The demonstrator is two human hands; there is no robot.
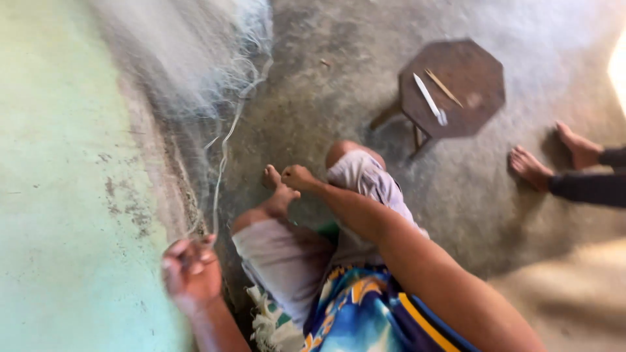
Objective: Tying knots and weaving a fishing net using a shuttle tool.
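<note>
Left hand [190,268] pinching closed on thin white net cord [225,153] rising to pale fishing net [195,52] along green wall, right hand [298,176] curling loosely over bare foot [279,192], grasp unclear, octagonal wooden stool [456,88] standing well apart.

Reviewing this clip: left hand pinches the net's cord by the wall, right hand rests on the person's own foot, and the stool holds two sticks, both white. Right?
Not quite. In the head view the stool holds one white stick and one tan stick. The left hand on the cord and the right hand at the foot are as stated.
</note>
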